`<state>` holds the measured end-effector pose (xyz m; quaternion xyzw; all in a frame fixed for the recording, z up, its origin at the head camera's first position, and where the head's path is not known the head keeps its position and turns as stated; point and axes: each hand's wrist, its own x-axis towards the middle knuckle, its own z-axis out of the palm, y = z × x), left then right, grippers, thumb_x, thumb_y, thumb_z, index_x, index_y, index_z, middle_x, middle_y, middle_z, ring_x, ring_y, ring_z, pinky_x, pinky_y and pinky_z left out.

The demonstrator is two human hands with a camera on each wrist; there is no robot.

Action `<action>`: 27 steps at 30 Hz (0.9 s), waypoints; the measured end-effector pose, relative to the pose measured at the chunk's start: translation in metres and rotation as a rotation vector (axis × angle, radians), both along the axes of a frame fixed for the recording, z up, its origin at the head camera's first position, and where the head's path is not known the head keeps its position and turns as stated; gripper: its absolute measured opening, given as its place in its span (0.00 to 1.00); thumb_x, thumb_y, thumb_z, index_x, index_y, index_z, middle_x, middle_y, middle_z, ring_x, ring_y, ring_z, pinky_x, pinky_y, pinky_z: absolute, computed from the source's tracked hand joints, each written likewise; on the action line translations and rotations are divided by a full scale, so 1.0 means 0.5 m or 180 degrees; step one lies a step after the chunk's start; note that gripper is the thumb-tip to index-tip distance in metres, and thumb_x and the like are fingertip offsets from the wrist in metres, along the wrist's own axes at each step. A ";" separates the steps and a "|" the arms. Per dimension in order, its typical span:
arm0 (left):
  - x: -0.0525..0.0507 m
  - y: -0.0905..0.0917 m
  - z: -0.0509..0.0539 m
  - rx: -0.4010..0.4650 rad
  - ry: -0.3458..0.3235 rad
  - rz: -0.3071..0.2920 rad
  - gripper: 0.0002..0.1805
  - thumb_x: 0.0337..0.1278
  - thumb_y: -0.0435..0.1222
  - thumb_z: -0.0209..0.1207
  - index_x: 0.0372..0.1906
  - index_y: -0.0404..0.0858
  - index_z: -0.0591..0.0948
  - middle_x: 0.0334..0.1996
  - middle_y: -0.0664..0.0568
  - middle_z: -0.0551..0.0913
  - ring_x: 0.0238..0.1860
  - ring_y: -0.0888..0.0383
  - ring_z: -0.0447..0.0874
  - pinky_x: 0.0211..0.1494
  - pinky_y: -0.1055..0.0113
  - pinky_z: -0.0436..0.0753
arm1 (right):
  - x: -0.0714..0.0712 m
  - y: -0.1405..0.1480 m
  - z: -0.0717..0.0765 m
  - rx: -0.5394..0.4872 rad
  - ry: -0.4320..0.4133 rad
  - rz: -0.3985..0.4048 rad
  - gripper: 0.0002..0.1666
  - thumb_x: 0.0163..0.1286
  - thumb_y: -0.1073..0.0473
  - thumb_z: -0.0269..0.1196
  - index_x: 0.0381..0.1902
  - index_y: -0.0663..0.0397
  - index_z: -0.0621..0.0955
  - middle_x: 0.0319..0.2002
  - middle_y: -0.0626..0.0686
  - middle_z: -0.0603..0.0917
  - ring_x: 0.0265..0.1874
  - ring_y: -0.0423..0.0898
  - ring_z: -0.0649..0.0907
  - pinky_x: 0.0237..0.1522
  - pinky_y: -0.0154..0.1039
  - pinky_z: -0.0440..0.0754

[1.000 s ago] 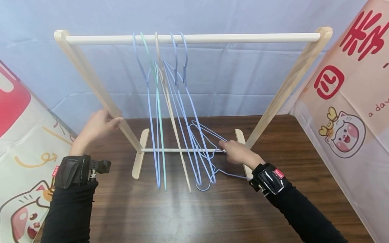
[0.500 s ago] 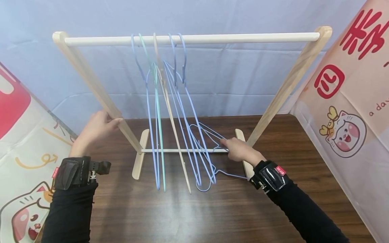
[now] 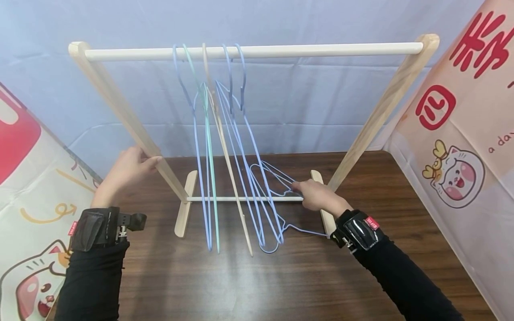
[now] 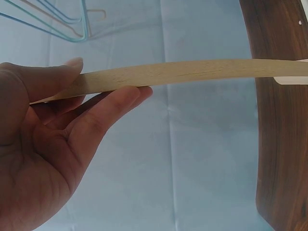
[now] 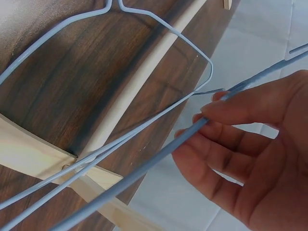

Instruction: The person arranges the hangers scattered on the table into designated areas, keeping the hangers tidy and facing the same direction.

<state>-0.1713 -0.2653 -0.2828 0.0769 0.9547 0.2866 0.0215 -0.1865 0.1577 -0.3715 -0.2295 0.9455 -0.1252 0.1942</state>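
A wooden clothes rack with a white top rail (image 3: 321, 50) stands on the table. My left hand (image 3: 130, 167) holds its left post (image 3: 120, 109); in the left wrist view the thumb lies above the post (image 4: 192, 72) and the fingers below. My right hand (image 3: 319, 196) is low by the right foot, pinching the bar of a blue clothes hanger (image 5: 139, 175) between thumb and fingers. More blue wire (image 5: 48, 38) lies beside it, overlapping the rack's lower bar (image 5: 139, 86). Several blue, green and beige hangers (image 3: 225, 138) hang on the left half of the rail.
The dark wood table (image 3: 225, 285) extends in front of the rack. A pale blue cloth (image 3: 297, 93) hangs behind, and printed cloths (image 3: 453, 133) stand at both sides. The right post (image 3: 381, 111) rises above my right hand.
My right hand has shifted slightly right, drawing the low blue wire a little with it. The left hand keeps its hold on the post, and the rack's left end has shifted very slightly left.
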 end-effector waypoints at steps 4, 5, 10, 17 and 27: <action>0.001 0.000 0.000 0.0024 0.0009 -0.0003 0.22 0.66 0.43 0.47 0.48 0.24 0.73 0.28 0.40 0.79 0.16 0.58 0.64 0.20 0.64 0.66 | -0.001 0.000 0.005 0.0017 0.0026 -0.0003 0.31 0.50 0.78 0.51 0.55 0.61 0.73 0.46 0.60 0.79 0.36 0.49 0.78 0.24 0.38 0.71; 0.000 0.000 0.000 0.0033 0.0011 -0.0008 0.23 0.66 0.43 0.47 0.48 0.24 0.73 0.29 0.39 0.80 0.16 0.58 0.65 0.20 0.64 0.66 | 0.000 0.001 0.006 0.0030 0.0035 -0.0009 0.31 0.50 0.78 0.52 0.55 0.61 0.73 0.47 0.60 0.79 0.37 0.49 0.78 0.25 0.37 0.72; -0.002 0.000 0.001 0.0051 -0.0003 -0.0032 0.23 0.67 0.44 0.46 0.48 0.24 0.72 0.32 0.38 0.80 0.18 0.56 0.67 0.22 0.63 0.67 | 0.000 0.001 0.013 0.0074 0.0043 -0.0043 0.31 0.50 0.79 0.52 0.56 0.61 0.73 0.47 0.62 0.79 0.38 0.51 0.79 0.24 0.36 0.71; -0.001 0.001 0.000 0.0052 -0.0028 -0.0030 0.23 0.66 0.44 0.47 0.49 0.24 0.72 0.32 0.39 0.80 0.18 0.57 0.66 0.21 0.63 0.67 | 0.001 0.005 0.022 0.0070 0.0143 -0.0062 0.29 0.51 0.78 0.53 0.53 0.61 0.74 0.45 0.63 0.80 0.37 0.51 0.80 0.23 0.37 0.70; -0.001 0.003 0.000 0.0075 -0.0011 -0.0037 0.22 0.66 0.42 0.47 0.50 0.25 0.71 0.37 0.34 0.80 0.28 0.51 0.75 0.28 0.62 0.71 | -0.001 0.003 0.032 0.0153 0.0328 -0.0232 0.29 0.53 0.76 0.57 0.56 0.61 0.73 0.45 0.62 0.80 0.43 0.56 0.77 0.26 0.41 0.73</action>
